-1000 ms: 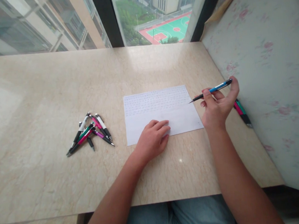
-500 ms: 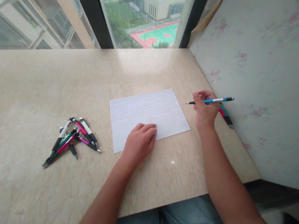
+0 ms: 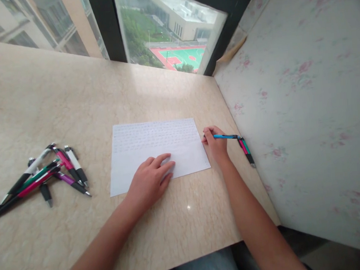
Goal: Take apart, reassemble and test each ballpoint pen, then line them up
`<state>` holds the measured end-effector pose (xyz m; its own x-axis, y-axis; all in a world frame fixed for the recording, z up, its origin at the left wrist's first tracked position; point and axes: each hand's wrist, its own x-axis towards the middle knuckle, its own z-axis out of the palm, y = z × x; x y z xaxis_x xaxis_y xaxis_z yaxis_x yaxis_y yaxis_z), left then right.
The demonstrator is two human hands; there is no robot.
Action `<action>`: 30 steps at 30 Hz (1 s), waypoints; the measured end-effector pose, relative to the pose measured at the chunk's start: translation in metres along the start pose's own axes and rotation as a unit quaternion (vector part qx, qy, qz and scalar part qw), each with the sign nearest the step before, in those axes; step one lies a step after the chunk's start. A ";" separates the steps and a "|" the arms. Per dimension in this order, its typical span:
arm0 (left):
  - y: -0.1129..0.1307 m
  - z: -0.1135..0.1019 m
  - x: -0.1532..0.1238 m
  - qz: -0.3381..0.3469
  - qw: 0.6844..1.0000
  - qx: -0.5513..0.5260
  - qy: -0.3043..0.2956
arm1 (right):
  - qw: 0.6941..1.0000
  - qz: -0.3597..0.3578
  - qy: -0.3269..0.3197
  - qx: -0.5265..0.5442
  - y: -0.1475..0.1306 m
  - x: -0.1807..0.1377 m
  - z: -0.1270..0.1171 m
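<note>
A white sheet of paper (image 3: 181, 155) lies on the stone-patterned tabletop, its upper half covered with lines of handwriting and its lower half blank. On its lower edge rests my left hand (image 3: 150, 177), palm down with the fingers spread. Just off the sheet's right edge, my right hand (image 3: 215, 142) pinches a blue pen (image 3: 224, 136). The pen lies nearly level, its black end towards the wall and its tip by my fingers. Close to that black end, red and green pens (image 3: 246, 150) lie against the wall.
Several pens (image 3: 42, 175) with black grips lie in a loose pile at the left. A wall with floral paper (image 3: 296, 113) bounds the tabletop (image 3: 56, 107) on the right. Beyond the back edge is a window (image 3: 172, 31) with a dark frame.
The view has turned to the right. My right hand has come closer to the paper's right edge, and the pen has swung round in its fingers. My left hand's fingers have spread on the sheet.
</note>
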<state>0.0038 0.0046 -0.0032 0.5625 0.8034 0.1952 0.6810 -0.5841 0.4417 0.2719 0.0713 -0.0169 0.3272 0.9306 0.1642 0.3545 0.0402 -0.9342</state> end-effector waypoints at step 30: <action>0.004 -0.002 0.001 -0.019 1.000 -0.016 -0.003 | 0.974 -0.102 0.015 -0.200 0.000 0.002 0.004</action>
<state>0.0057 0.0031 0.0003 0.5384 0.8247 0.1729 0.6868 -0.5484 0.4771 0.2692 0.0751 -0.0181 0.2376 0.9068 0.3482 0.7264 0.0721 -0.6834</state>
